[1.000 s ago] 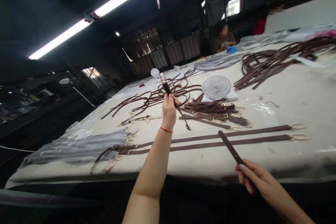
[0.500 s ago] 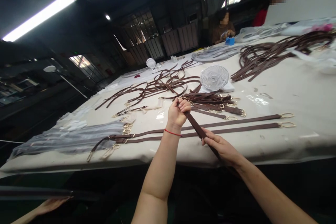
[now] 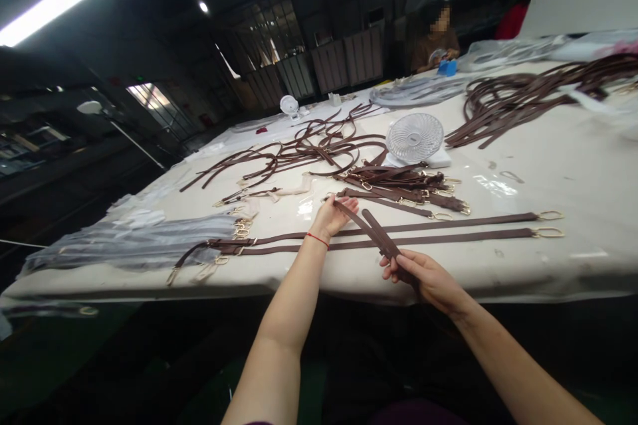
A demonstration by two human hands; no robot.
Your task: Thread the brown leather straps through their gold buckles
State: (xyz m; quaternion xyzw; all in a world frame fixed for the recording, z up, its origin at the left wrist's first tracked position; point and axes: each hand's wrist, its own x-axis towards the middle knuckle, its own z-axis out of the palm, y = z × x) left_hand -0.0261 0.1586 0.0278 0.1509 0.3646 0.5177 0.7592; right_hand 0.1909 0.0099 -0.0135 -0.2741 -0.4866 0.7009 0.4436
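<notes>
My left hand (image 3: 333, 215), a red string at its wrist, holds one end of a brown strap (image 3: 371, 229) near its metal clasp. Lower and to the right, my right hand (image 3: 416, 273) pinches the same strap between thumb and fingers, where a rounded strap end lies alongside it. Behind my hands, two long brown straps (image 3: 463, 236) with gold clasps lie across the table's near side. A bundle of shorter brown straps (image 3: 399, 178) with gold buckles rests just beyond my left hand.
A white fan (image 3: 415, 137) stands behind the bundle. Tangled straps (image 3: 299, 153) spread over the table (image 3: 548, 179), with another strap pile (image 3: 518, 103) at the right. Plastic-wrapped straps (image 3: 139, 246) lie at the left. A person (image 3: 433, 46) sits across the table.
My left hand has moved slightly left and its fingers have loosened. The rounded strap end now shows between my hands. The other hand at the lower left is gone from view.
</notes>
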